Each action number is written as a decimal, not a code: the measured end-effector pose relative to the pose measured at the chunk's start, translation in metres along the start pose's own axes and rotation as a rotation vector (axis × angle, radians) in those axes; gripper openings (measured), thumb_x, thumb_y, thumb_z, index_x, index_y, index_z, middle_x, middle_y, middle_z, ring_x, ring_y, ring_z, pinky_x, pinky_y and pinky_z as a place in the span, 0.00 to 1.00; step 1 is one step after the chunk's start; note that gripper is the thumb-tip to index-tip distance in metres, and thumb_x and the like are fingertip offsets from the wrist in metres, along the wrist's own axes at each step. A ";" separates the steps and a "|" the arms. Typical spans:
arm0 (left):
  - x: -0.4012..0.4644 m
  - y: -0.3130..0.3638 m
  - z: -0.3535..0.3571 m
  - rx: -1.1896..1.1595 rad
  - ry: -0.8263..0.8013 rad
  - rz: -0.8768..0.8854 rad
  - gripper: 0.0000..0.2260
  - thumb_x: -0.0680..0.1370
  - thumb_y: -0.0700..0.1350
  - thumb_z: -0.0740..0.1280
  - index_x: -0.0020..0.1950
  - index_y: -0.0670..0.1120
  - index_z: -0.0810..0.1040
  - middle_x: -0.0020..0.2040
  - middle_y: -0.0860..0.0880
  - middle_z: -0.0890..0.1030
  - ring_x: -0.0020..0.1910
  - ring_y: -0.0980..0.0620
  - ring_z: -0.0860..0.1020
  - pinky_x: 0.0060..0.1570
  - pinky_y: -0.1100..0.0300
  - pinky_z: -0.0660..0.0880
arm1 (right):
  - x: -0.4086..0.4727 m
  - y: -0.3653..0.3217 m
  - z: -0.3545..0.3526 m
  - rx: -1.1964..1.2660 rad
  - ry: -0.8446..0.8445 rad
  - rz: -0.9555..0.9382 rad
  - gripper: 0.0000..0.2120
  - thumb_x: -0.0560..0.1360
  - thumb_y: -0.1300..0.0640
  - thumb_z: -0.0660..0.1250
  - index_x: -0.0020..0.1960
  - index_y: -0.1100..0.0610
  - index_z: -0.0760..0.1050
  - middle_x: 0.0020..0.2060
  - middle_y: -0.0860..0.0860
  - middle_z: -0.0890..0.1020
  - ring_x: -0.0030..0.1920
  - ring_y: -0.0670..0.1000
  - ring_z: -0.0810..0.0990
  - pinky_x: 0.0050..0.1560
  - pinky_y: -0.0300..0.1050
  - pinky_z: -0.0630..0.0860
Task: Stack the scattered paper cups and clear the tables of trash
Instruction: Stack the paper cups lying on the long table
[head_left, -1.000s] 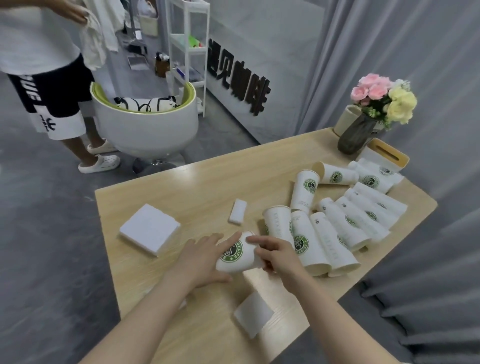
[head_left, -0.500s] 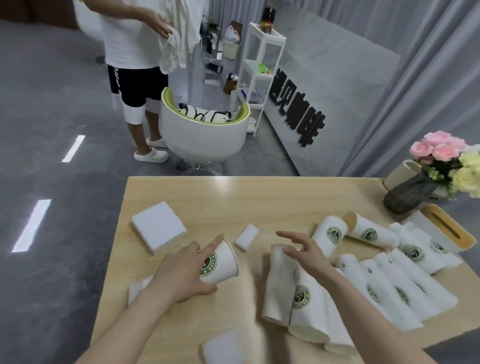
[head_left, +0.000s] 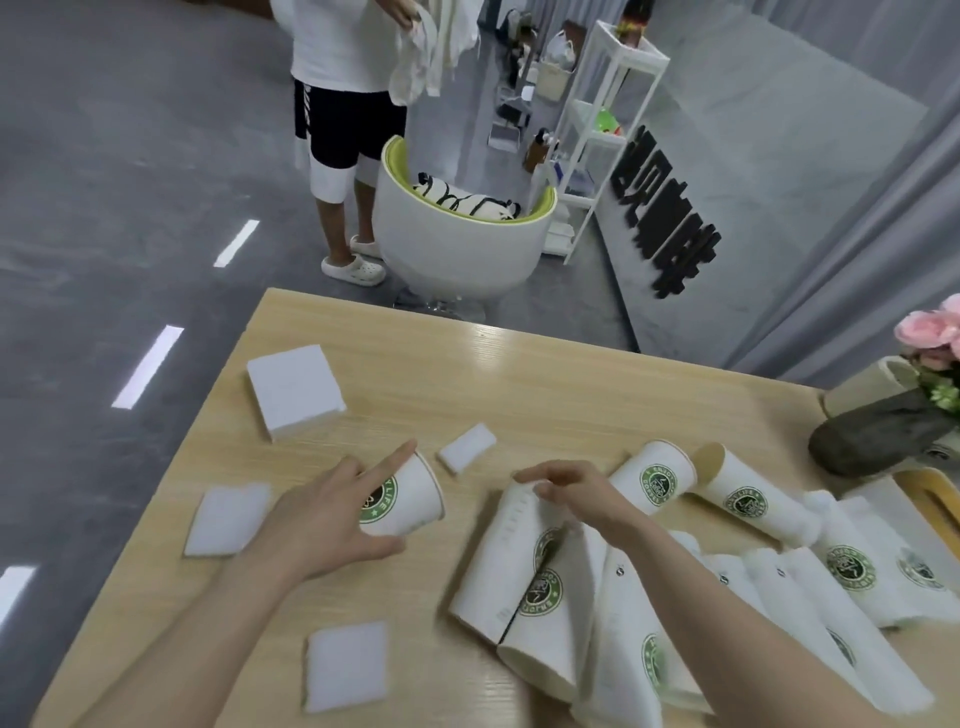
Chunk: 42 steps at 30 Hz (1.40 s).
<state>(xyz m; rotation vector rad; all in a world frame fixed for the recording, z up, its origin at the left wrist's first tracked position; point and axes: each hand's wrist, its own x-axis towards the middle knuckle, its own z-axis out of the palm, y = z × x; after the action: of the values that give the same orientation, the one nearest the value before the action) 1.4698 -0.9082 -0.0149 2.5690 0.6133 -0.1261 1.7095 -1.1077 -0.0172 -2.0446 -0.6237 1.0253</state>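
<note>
The left hand (head_left: 327, 512) grips a single paper cup (head_left: 402, 499) lying on its side, mouth turned toward the right hand; held that way, its open end faces the other cups, which I judge is meant for sliding the next one in. The thumb lies under the cup's near side, the index finger stretches along its far side, and the forearm comes in low from the near-left edge of the table (head_left: 545, 374).

The right hand (head_left: 569, 491) is relaxed and grasps nothing: fingers spread and slightly bent, palm down, hovering over the top of an overturned cup (head_left: 501, 566) just right of the held one. Whether the fingertips touch that cup is blurred.

Further right of this hand, a row of fallen cups (head_left: 810, 587) lies side by side. White napkin pieces (head_left: 345, 665) lie near and left of the left hand, with a thicker napkin stack (head_left: 293, 389) beyond it; these read as the trash yet to clear.
</note>
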 end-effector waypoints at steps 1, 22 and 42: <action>0.001 0.001 0.000 0.006 -0.001 0.005 0.45 0.69 0.67 0.66 0.66 0.74 0.30 0.52 0.56 0.66 0.51 0.57 0.71 0.44 0.59 0.73 | -0.001 -0.001 -0.003 0.029 0.005 -0.005 0.14 0.77 0.69 0.62 0.52 0.54 0.82 0.58 0.52 0.82 0.54 0.53 0.80 0.56 0.44 0.75; 0.013 0.026 -0.036 0.179 0.057 0.137 0.44 0.71 0.64 0.67 0.73 0.68 0.36 0.57 0.54 0.68 0.54 0.54 0.71 0.47 0.56 0.74 | -0.050 -0.025 -0.056 0.597 0.098 -0.178 0.19 0.74 0.68 0.64 0.58 0.51 0.80 0.54 0.54 0.83 0.53 0.54 0.79 0.55 0.49 0.76; 0.020 0.102 0.008 0.122 0.066 0.255 0.46 0.69 0.68 0.66 0.66 0.70 0.28 0.56 0.53 0.67 0.55 0.51 0.71 0.42 0.57 0.68 | -0.084 -0.031 0.007 0.613 -0.078 -0.190 0.22 0.74 0.65 0.65 0.68 0.55 0.72 0.44 0.51 0.83 0.45 0.49 0.80 0.50 0.42 0.75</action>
<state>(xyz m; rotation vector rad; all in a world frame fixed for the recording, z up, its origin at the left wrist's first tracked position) 1.5334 -0.9829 0.0191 2.7526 0.3053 0.0081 1.6538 -1.1443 0.0430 -1.3917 -0.4578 1.0302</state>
